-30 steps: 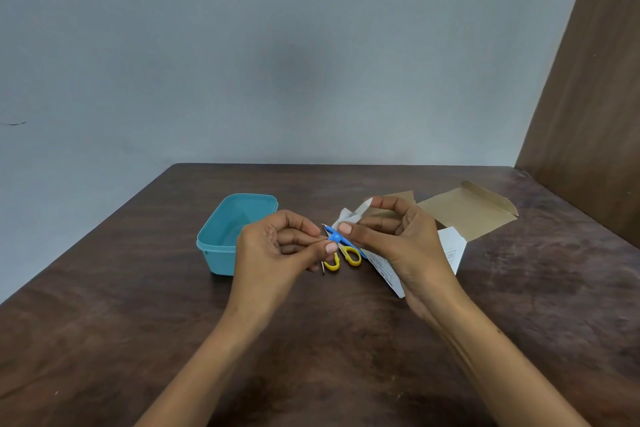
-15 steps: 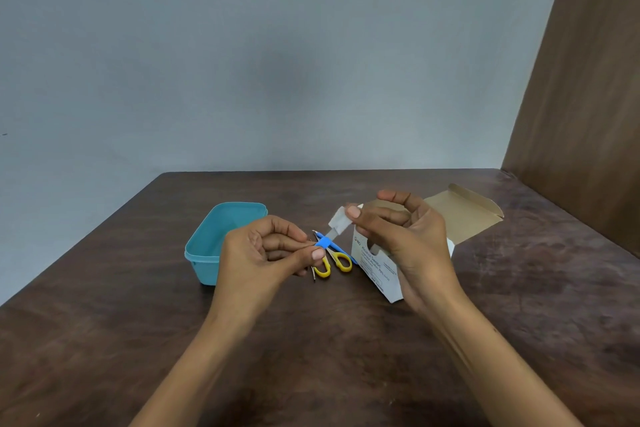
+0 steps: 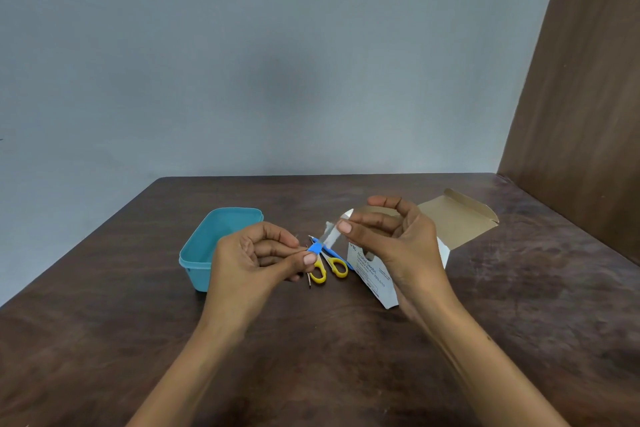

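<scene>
Sachet [image 3: 325, 241]: blue-and-white, held between both hands
Left hand [image 3: 254, 262]: thumb and forefinger pinch its blue end
Right hand [image 3: 398, 246]: pinches the white end — scissors [image 3: 330, 265] lie below

We face a plain wall [image 3: 277, 62] painted a flat grey-blue, which fills the upper half of what we see. A faint darker patch sits near its middle, and a tiny dark mark [image 3: 1, 139] shows at its far left edge. On the right we see a wooden panel [image 3: 581, 97], brown with fine vertical grain, standing against the wall. Below, the bench [image 3: 346, 374] meets the wall along a straight back edge. Its top is dark brown wood with a mottled, streaky grain. The light is soft and even, and we notice a dull sheen on the bench towards the right.
</scene>
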{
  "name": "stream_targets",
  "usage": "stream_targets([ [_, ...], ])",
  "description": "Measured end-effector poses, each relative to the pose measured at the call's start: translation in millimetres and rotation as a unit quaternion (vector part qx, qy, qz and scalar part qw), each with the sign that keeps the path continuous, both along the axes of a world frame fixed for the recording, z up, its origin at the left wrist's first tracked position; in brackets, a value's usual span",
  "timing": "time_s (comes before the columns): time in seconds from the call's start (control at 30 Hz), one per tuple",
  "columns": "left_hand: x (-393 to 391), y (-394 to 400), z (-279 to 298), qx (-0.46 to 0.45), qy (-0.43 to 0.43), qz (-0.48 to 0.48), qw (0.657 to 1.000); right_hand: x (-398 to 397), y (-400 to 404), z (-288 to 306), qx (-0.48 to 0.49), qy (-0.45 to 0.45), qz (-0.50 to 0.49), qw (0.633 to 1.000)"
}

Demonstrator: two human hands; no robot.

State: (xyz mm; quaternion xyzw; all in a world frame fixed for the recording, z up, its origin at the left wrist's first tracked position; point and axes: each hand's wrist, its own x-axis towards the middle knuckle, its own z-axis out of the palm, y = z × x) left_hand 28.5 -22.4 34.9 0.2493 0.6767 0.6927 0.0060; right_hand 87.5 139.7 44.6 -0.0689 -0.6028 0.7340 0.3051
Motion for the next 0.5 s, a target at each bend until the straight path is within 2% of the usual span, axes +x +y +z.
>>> stream_targets([
  [0.2,0.5,0.9,-0.4,0.006,-0.009,0.001,1.000,-1.6,-0.5,-1.0,-0.002,0.027,-0.057,0.998],
  [0.33,-0.4,0.1,0.2,0.010,-0.016,0.001,1.000,-1.9,1.1,-0.6,-0.019,0.095,-0.085,0.992],
  [0.5,0.3,0.0,0.0,0.000,-0.013,0.005,1.000,-0.6,-5.9,-3.9,0.160,0.129,-0.139,0.969],
])
